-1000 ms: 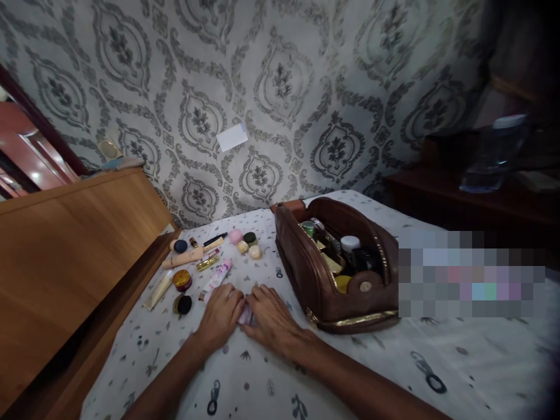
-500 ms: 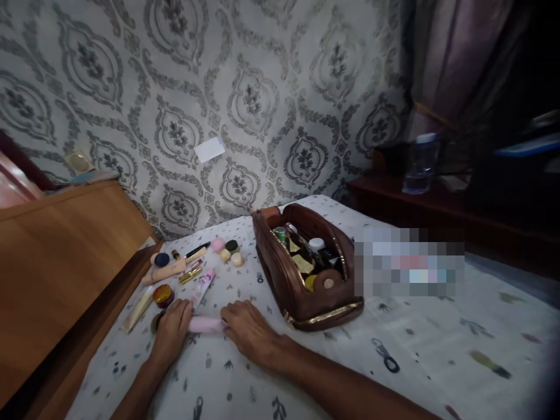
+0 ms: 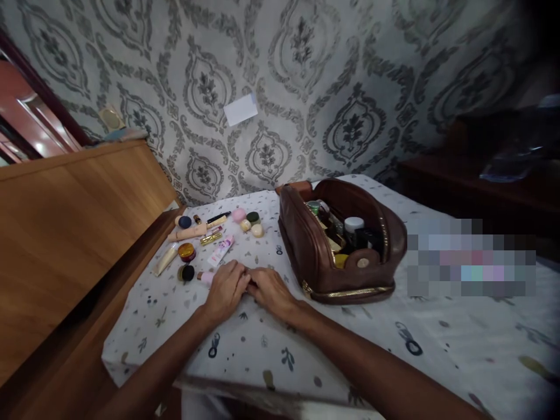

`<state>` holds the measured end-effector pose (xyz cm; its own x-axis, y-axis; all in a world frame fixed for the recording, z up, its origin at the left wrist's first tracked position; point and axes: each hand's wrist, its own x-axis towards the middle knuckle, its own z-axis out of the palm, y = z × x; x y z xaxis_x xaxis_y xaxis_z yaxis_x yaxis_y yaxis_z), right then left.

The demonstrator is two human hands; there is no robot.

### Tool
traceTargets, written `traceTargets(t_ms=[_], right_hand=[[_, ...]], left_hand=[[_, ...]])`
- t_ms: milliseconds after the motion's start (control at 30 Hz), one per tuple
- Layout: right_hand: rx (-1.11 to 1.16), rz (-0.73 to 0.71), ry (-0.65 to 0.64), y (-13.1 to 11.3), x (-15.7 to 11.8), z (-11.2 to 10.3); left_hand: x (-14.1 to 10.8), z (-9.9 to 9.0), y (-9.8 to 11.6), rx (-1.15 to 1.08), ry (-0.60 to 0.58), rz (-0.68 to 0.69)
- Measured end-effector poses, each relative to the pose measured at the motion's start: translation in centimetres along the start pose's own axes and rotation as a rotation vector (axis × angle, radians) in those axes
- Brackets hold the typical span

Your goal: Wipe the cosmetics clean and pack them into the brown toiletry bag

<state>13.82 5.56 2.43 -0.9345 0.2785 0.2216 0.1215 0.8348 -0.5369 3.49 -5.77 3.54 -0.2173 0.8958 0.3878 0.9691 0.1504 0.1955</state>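
Note:
A slim pink tube point(image 3: 206, 278) with a brownish end lies on the patterned sheet, mostly covered by my hands. My left hand point(image 3: 225, 290) is closed over its middle, fingers bent. Right beside it, almost touching, my right hand point(image 3: 272, 293) is closed at the tube's far end; its fingertips are hidden. Just left of the tube sits a small dark-lidded jar point(image 3: 186, 272). Beyond my left hand is a white and pink printed squeeze tube point(image 3: 221, 250). An amber jar point(image 3: 186, 252) and a cream squeeze tube point(image 3: 165, 260) lie further left.
An open brown toiletry bag point(image 3: 350, 280), filled with bottles and jars, stands to the right. Several cosmetics, among them a gold tube point(image 3: 211, 238) and a pink round item point(image 3: 238, 215), lie towards the wall. A wooden board point(image 3: 87, 221) borders the left side. One patch at right is blurred.
My left hand has slid right along the pink tube, close to my right hand, baring the tube's brownish end and the dark-lidded jar. The camera view has shifted.

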Motion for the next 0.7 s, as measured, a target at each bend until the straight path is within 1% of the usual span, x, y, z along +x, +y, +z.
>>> traceTargets(t_ms=[100, 200, 333, 433, 533, 700], right_hand=[[0.018, -0.032, -0.002, 0.1, -0.1, 0.0], [0.042, -0.069, 0.004, 0.2, -0.1, -0.1], [0.047, -0.087, -0.002, 0.3, 0.1, 0.0], [0.047, -0.106, -0.014, 0.4, 0.1, 0.0], [0.042, -0.131, -0.014, 0.6, 0.1, 0.1], [0.102, -0.197, -0.023, 0.9, 0.0, 0.0]], left_hand=[[-0.5, -1.1, -1.2, 0.016, -0.112, 0.041], [-1.4, -2.6, -3.6, 0.052, -0.209, 0.062], [-2.7, -4.5, -7.4, 0.074, -0.240, -0.001], [-3.5, -5.3, -9.2, 0.064, -0.247, -0.051], [-4.0, -5.5, -9.6, 0.062, -0.238, -0.063], [-4.6, -4.9, -8.6, 0.162, -0.154, -0.023]])
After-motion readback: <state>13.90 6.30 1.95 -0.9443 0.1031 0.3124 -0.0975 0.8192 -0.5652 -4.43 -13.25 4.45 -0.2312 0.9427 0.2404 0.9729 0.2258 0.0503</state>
